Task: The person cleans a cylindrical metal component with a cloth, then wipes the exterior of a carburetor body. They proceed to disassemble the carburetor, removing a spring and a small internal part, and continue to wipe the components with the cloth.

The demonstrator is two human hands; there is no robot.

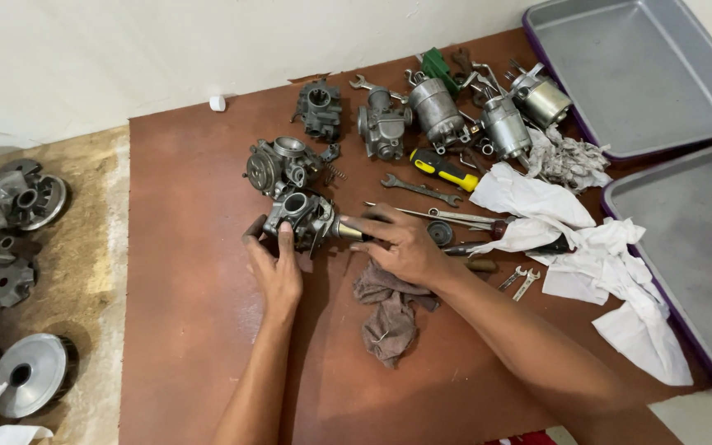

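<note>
Left hand (276, 268) grips the carburetor (300, 216); right hand (401, 247) pinches its brass end.

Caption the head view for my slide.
Both hands, left hand and right hand, grip a carburetor on a brown board.

You are looking at a scene with no packages, labels, signs or screens showing anywhere in it.
</note>
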